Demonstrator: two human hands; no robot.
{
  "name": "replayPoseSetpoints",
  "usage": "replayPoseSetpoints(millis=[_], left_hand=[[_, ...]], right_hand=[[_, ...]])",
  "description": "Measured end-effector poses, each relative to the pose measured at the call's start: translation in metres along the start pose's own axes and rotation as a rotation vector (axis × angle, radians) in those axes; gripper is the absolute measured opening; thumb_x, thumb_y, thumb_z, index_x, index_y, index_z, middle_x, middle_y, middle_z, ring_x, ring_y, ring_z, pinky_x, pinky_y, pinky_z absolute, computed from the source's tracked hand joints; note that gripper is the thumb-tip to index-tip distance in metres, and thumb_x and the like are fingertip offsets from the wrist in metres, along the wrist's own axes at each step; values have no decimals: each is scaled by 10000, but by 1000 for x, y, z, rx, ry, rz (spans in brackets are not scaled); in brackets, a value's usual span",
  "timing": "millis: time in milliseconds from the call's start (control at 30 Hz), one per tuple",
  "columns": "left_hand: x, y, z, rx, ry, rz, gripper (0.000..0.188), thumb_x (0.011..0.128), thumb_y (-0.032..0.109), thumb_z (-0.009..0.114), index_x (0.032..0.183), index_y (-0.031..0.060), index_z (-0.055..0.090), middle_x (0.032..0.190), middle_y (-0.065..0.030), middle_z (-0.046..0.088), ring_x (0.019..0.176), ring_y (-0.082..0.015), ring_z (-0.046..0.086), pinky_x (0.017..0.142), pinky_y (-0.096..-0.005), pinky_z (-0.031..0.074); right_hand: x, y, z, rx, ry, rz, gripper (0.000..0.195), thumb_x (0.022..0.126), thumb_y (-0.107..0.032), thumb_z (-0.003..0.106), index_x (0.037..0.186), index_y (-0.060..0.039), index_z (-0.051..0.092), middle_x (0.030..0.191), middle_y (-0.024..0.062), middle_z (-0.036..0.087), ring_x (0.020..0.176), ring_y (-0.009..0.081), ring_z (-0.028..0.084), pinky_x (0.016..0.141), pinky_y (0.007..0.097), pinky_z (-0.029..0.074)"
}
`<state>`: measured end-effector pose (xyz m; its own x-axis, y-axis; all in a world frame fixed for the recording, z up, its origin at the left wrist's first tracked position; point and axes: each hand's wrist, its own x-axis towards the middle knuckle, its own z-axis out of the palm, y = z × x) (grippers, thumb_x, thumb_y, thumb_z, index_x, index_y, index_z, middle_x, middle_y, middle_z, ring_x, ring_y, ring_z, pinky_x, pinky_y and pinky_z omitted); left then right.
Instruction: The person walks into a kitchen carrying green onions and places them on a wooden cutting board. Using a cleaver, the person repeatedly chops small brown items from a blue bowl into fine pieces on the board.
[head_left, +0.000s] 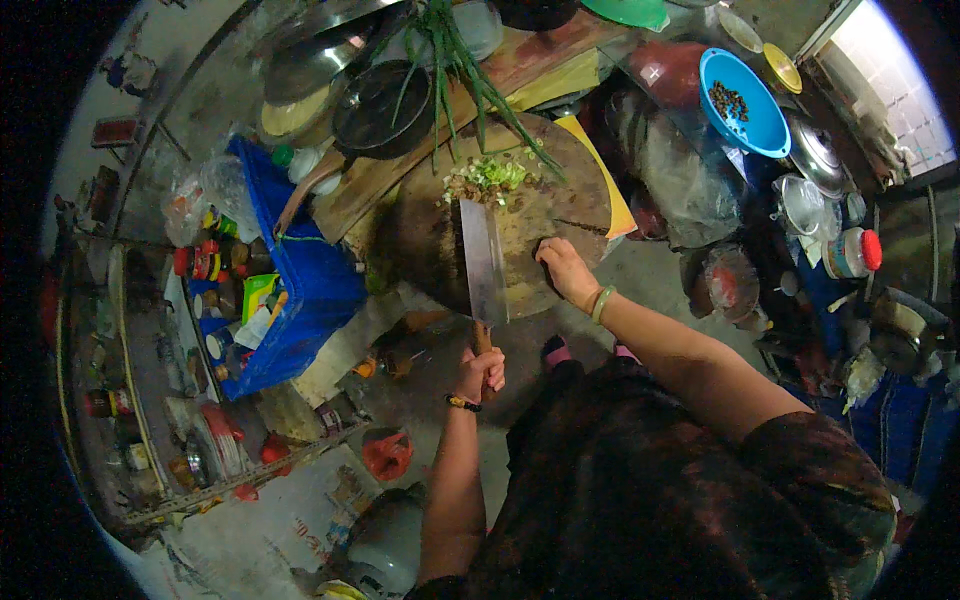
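Observation:
My left hand (481, 373) grips the wooden handle of a broad-bladed cleaver (484, 259). The blade lies over a round wooden chopping board (577, 199), its far end close to a small heap of chopped scallion (491, 178). Loosely curled, my right hand (568, 271) rests at the board's near right edge, with nothing seen in it; its underside is hidden. Long green scallion leaves (454, 71) hang over the board's far side, above the chopped pieces.
Left of the board stands a blue plastic crate (311, 322) with bottles and packets. A wok (382, 109) with a wooden handle lies beyond it. At far right, a blue basin (765, 112) holds small brown pieces. Plastic bags (675, 172) lie right of the board.

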<state>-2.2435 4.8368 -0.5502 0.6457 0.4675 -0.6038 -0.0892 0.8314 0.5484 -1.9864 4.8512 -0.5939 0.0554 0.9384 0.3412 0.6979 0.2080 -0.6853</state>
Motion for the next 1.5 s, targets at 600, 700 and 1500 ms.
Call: replayPoseSetpoints(millis=[600,700,1500], left_hand=[[-32,11,41,518,238,231,260,737,57,543,972,35,436,533,-36,451,370,-125,430,357,-260,360],[-20,-3,43,936,363,449,539,718,60,540,1218,96,344,577,-115,529,404,-229,500,382,-323,393],[36,-58,60,1671,506,179,867,726,-13,513,1375,208,-17,658,-191,580,531,-338,542,478,-395,419]], right_hand=[[10,-5,-25,372,150,218,324,808,-16,445,1128,-62,470,1215,110,428,1167,266,369,999,337,263],[3,-2,-49,741,331,465,304,844,-50,421,1144,-60,468,1185,65,460,1110,192,420,953,271,294],[-157,24,-143,1095,803,1025,126,834,-11,411,907,-20,512,788,80,575,664,157,548,615,265,454]])
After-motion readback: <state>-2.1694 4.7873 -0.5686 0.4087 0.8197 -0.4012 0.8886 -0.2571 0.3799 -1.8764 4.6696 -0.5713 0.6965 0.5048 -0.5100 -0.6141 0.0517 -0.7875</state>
